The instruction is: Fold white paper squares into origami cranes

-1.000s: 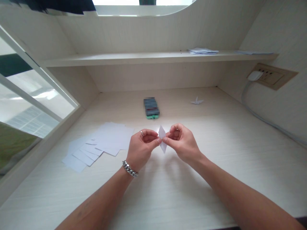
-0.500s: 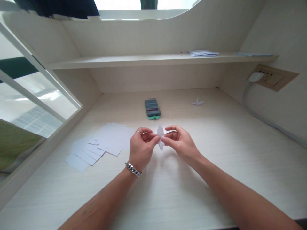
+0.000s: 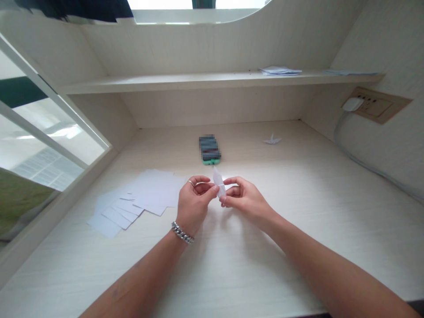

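Observation:
A small folded piece of white paper (image 3: 218, 182) is pinched between both my hands just above the pale desk (image 3: 298, 212). My left hand (image 3: 194, 203), with a ring and a chain bracelet, grips its left side with thumb and fingers closed. My right hand (image 3: 243, 198) pinches its right side and lower end. The paper points up and slightly left.
Several white paper sheets (image 3: 135, 201) lie spread to the left of my hands. A phone (image 3: 209, 150) lies face up behind them. A finished paper crane (image 3: 272, 140) sits further back right. A shelf (image 3: 212, 80) holds folded papers (image 3: 280, 70). A socket and cable (image 3: 353, 106) are on the right wall.
The folded paper has tilted to point up-left and sits lower between my fingers; my right hand has shifted under it. Both hands stayed in place over the desk.

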Tool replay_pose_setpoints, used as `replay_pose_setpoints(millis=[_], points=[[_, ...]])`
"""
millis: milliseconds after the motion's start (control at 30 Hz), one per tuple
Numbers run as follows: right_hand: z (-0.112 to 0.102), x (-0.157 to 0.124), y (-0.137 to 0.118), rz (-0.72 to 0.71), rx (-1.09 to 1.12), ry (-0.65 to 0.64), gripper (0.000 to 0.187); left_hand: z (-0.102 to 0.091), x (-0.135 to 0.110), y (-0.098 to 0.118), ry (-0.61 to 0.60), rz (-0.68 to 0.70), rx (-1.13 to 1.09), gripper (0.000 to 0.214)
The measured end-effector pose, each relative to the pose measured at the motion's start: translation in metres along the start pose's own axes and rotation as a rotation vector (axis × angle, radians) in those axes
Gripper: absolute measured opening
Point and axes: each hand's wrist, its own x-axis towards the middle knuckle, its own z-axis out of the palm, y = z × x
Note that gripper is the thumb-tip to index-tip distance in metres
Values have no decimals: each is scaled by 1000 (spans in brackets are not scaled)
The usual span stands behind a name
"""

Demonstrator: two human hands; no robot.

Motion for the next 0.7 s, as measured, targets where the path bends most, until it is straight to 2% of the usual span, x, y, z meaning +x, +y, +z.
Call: replay_pose_setpoints(millis=[233,433,533,700], points=[[-3,-1,0,13,-96,-45,43,-4,2,0,-144,-96,-37,53],[0,-3,2,-13,-103,-56,41,-3,3,-3,-56,-82,-64,50],[2,-1,5,-27,-89,-50,31,-1,2,-4,-24,-48,-69,47],[-1,2,3,-70,-84,-21,29,-2,2,-4,-82,-45,-41,43]])
